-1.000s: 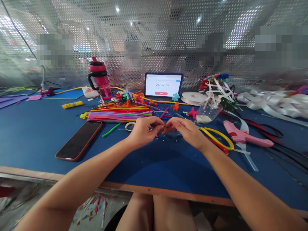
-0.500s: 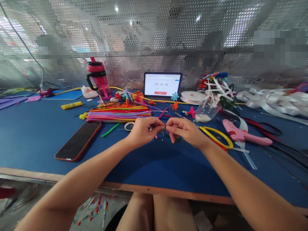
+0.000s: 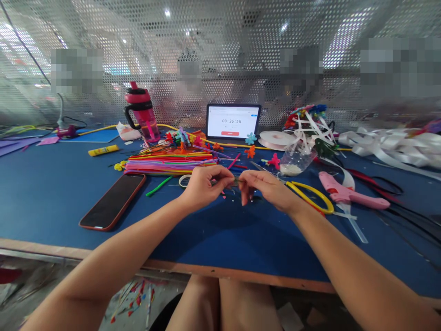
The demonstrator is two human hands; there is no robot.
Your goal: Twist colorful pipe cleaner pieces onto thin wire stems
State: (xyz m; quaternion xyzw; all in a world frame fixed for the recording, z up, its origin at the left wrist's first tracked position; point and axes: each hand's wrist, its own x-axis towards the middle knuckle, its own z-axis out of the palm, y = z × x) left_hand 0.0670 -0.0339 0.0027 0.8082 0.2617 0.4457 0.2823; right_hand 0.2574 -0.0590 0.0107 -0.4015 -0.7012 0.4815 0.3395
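A thin stem (image 3: 228,181) – greenish, though too fine to make out much more – runs almost level between the two hands, which nearly meet around it. The left hand (image 3: 206,187) pinches one end between thumb and fingers, and the right hand (image 3: 265,189) grips the other end the same way. The stem looks straight – only its short middle shows, in the small gap between them.

Matt blue tabletop (image 3: 44,207), smooth wooden edge (image 3: 241,278) at six o'clock, fuzzy chenille pipe cleaners (image 3: 168,165) at eleven, glossy plastic bottle (image 3: 141,112) at eleven, glossy pink plastic glue gun (image 3: 347,195) at two, satiny white ribbon (image 3: 392,149) at two, perforated metal screen (image 3: 220,41) at twelve
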